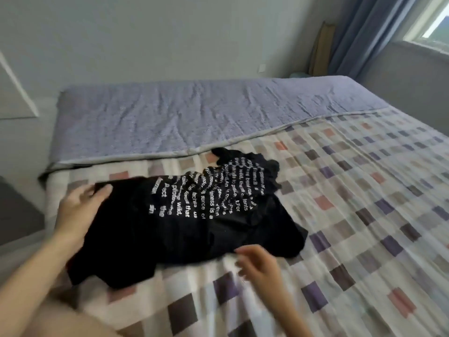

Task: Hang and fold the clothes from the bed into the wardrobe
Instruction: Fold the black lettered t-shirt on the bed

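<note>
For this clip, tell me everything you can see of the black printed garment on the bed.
The black garment looks like soft cloth, printed with rows of white lettering. It lies crumpled and partly folded on the checked bedspread, not flat. The left hand rests on its left end. The right hand is at its near edge, contact unclear.

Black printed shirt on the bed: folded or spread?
Spread but rumpled: black shirt lies loose on the checked bedcover, print wrinkled, unfolded.
</note>
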